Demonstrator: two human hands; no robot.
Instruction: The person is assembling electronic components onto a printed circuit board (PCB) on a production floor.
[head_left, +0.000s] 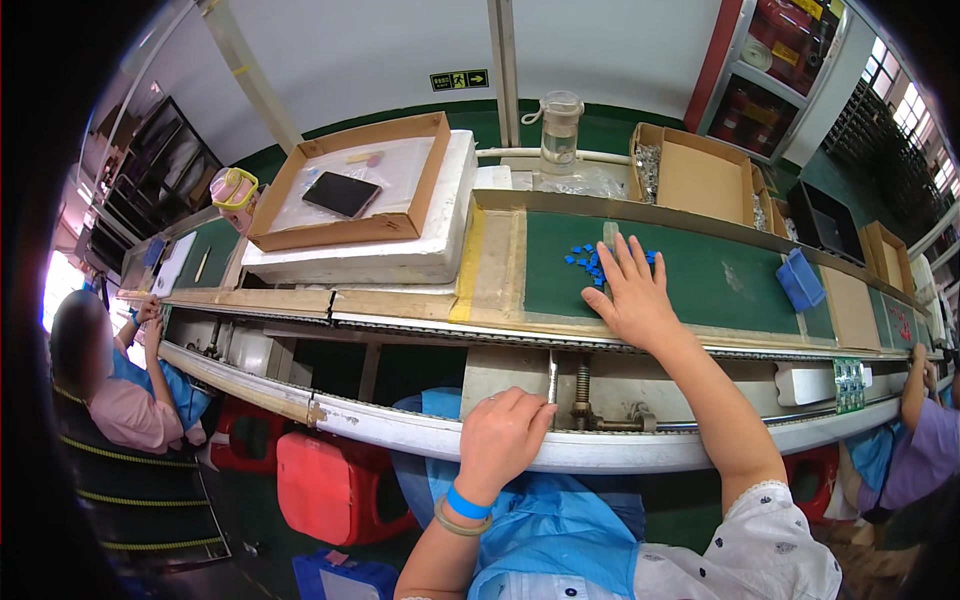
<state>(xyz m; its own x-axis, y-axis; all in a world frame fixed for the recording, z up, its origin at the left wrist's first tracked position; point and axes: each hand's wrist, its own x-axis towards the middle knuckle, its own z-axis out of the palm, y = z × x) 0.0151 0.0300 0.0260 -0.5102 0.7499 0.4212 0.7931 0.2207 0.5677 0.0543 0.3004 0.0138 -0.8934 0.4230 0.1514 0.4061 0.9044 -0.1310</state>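
My right hand (637, 297) lies palm down with fingers spread over the green work mat (712, 260). Small blue pieces (583, 263) are scattered beside and around its fingertips, and a small translucent piece (610, 232) lies just beyond them. My left hand (503, 437), a blue band at its wrist, is closed above the near metal rail (620, 450). A thin silver rod (553, 377) stands by its thumb; whether the hand grips it I cannot tell. What its fingers hold, if anything, is hidden.
A blue bin (800, 281) stands right of the pieces. On the left, a cardboard tray (335, 240) with a phone (341, 194) rests on white foam. A clear bottle (560, 133) and parts boxes (700, 180) line the back. A green circuit board (849, 385) sits at the rail. People work on both sides.
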